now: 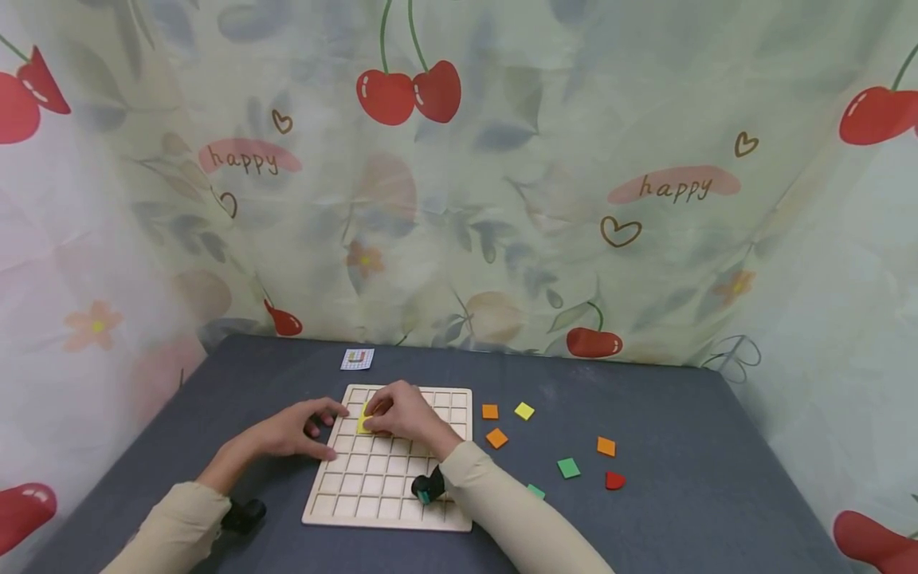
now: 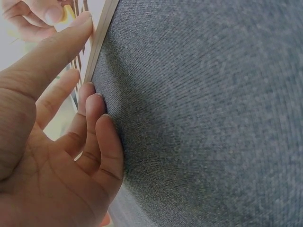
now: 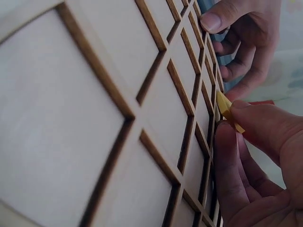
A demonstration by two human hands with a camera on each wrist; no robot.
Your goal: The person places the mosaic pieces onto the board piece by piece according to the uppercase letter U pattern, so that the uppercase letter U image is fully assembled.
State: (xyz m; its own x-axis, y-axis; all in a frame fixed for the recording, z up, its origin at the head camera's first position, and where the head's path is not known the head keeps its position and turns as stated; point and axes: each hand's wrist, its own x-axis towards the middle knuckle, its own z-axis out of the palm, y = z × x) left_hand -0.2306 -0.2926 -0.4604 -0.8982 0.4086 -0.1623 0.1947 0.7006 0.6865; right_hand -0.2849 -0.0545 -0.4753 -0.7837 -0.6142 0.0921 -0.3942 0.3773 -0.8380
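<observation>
Yellow tile (image 1: 362, 424) is at the board's (image 1: 369, 485) far left, pinched by the right hand (image 1: 403, 413); I see the left hand (image 1: 290, 430), fingers apart, at the left edge.

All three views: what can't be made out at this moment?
Small white card with coloured print, head view: exact pattern too small.
Nearer flat green tile, head view: partly hidden by the beige right sleeve.
Thin yellow piece, head view: partly covered by the right hand.
Reddish sliver, right wrist view: mostly behind that hand's thumb; identity unclear.
</observation>
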